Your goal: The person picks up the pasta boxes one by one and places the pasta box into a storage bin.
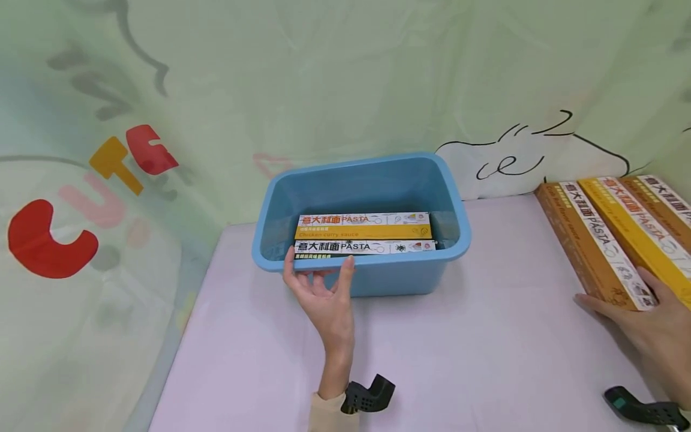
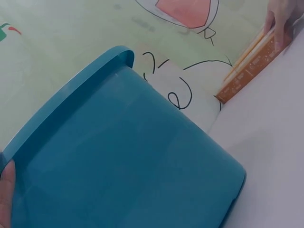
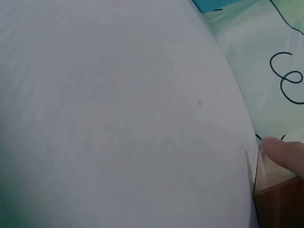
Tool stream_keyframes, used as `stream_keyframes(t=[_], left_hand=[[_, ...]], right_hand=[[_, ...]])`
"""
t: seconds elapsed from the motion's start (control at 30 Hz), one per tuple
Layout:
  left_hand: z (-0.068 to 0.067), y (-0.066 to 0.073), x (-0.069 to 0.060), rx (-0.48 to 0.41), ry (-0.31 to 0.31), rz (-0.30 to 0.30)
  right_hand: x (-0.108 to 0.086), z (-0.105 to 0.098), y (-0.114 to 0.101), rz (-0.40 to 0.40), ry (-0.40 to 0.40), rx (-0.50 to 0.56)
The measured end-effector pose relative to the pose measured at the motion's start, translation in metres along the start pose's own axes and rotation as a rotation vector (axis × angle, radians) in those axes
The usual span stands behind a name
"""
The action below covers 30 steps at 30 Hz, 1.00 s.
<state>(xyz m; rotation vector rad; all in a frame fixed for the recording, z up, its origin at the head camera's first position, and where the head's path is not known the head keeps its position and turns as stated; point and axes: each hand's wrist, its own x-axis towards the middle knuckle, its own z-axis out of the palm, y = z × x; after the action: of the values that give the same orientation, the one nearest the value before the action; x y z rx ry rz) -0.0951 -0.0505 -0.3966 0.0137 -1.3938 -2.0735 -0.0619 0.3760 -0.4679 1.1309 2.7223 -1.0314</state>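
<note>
A blue plastic bin (image 1: 391, 280) holds a yellow-and-white pasta box (image 1: 364, 231) and, in front of it, a white-and-dark one (image 1: 367, 246). My left hand (image 1: 326, 306) grips the bin's front rim; a finger shows at the rim in the left wrist view. At the right, my right hand (image 1: 655, 330) holds the near end of a brown pasta box (image 1: 588, 246), thumb on its left side and fingers on its right. That brown box (image 2: 251, 71) and the right hand (image 2: 283, 19) also show in the left wrist view.
Beside the brown box lie a yellow pasta box (image 1: 637, 225) and another brown one (image 1: 661, 204), at the table's right. Behind the white table (image 1: 486, 342) hangs a pale green printed cloth (image 1: 335, 78), which continues down the left side.
</note>
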Motion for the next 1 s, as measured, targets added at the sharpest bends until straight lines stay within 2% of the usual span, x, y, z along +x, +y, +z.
stream_keyframes(t=[0.13,0.4,0.7,0.9,1.0], left_hand=[[0.002,0.003,0.002,0.005,0.007,-0.006],[0.006,0.004,0.004,-0.016,0.048,-0.018],[0.006,0.004,0.002,-0.028,0.055,-0.016],[0.005,0.003,0.003,-0.033,0.047,-0.011],[0.005,0.002,0.003,-0.032,0.051,-0.006]], right_hand=[[0.000,0.003,-0.005,-0.011,0.006,0.066],[0.000,0.009,-0.009,0.009,0.054,0.127],[-0.019,0.015,-0.021,0.147,0.103,0.387],[-0.042,0.006,-0.033,0.029,0.126,0.334],[-0.055,-0.003,-0.041,-0.036,0.102,0.287]])
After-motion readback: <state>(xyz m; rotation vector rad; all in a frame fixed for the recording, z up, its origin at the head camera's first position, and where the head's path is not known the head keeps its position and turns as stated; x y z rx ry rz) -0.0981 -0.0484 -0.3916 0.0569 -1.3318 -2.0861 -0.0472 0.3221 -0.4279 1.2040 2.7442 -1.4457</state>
